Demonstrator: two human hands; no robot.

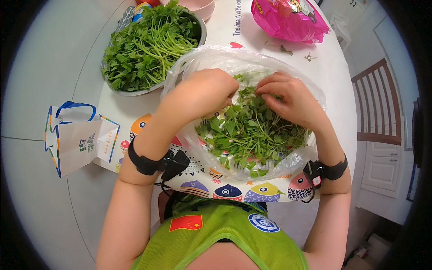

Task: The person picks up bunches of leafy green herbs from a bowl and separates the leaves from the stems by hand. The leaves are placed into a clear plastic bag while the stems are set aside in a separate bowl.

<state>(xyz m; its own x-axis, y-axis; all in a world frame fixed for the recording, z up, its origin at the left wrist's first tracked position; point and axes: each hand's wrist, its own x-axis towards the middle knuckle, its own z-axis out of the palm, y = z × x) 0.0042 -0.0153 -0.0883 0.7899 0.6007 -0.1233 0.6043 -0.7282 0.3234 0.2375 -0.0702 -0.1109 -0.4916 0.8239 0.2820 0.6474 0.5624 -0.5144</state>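
Observation:
In front of me lies a clear plastic bag (297,64), spread wide, with a loose heap of leafy green herbs (249,131) inside it. Over the heap's far left side is my left hand (216,86), fingers curled down; its fingertips are mostly hidden, so any hold does not show. My right hand (288,92) reaches in from the right, thumb and fingers pinched on greens at the heap's far edge. Beyond my left forearm stands a metal basin (204,32) piled with long-stemmed leafy greens (145,50) that look like celery or parsley.
A pink plastic package (290,23) lies at the far right, with small plant scraps (286,50) nearby. Behind the basin is a pink bowl (199,8). At left stands a paper bag (79,141) with blue handles. The tablecloth (337,101) has fish prints; a wooden chair (379,104) stands right.

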